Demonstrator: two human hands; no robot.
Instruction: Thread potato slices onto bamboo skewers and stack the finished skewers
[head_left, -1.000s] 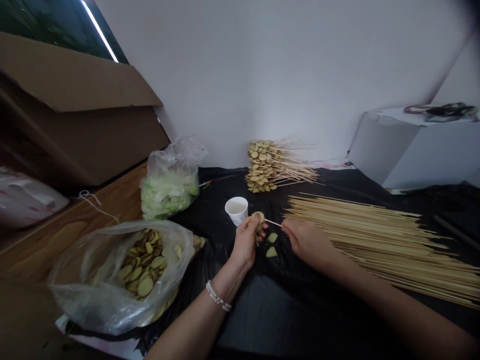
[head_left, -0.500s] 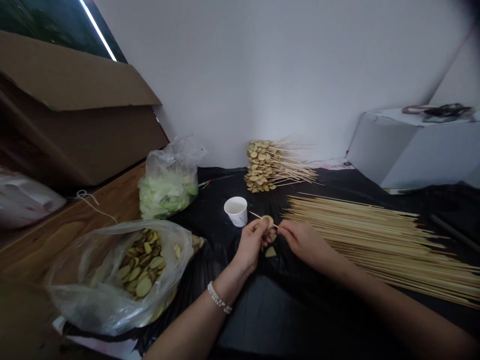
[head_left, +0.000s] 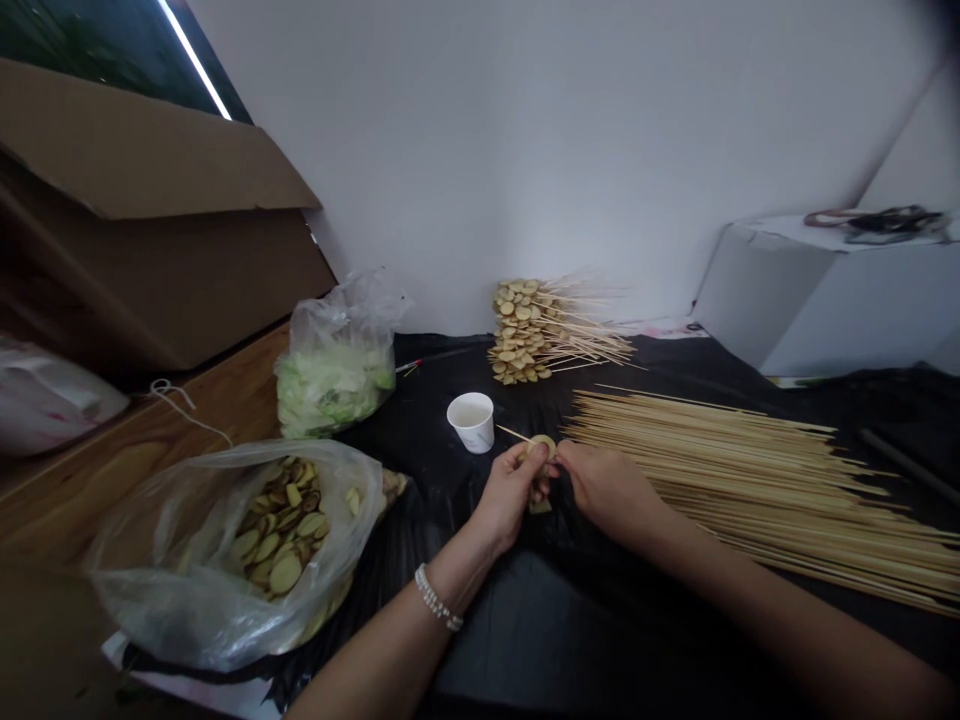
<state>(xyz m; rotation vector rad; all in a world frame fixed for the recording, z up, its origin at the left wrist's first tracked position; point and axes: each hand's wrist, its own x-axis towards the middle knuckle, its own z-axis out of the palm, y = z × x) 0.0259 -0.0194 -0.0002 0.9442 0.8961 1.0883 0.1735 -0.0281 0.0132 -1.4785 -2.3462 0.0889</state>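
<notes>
My left hand point(head_left: 511, 492) pinches a round yellow potato slice point(head_left: 541, 446) threaded on a thin bamboo skewer point(head_left: 517, 434). The skewer's pointed tip sticks out to the left of the slice. My right hand point(head_left: 609, 490) grips the skewer's other end, close to the slice. A loose potato piece point(head_left: 538, 507) lies on the black plastic sheet point(head_left: 525, 630) just below my hands, partly hidden by them. A pearl-like bead bracelet point(head_left: 435, 597) circles my left wrist.
A white paper cup point(head_left: 471, 420) of liquid stands left of my hands. Beyond it are a stack of threaded potato skewers point(head_left: 525, 335) and a bag of green leaves point(head_left: 335, 380). Loose bamboo skewers point(head_left: 750, 490) lie right; a plastic bag of potato slices point(head_left: 172, 570) lies left.
The skewer tip now sticks out farther left of the slice, and the slice sits nearer my right hand. My hands have drawn closer together, now covering the loose pieces more.
</notes>
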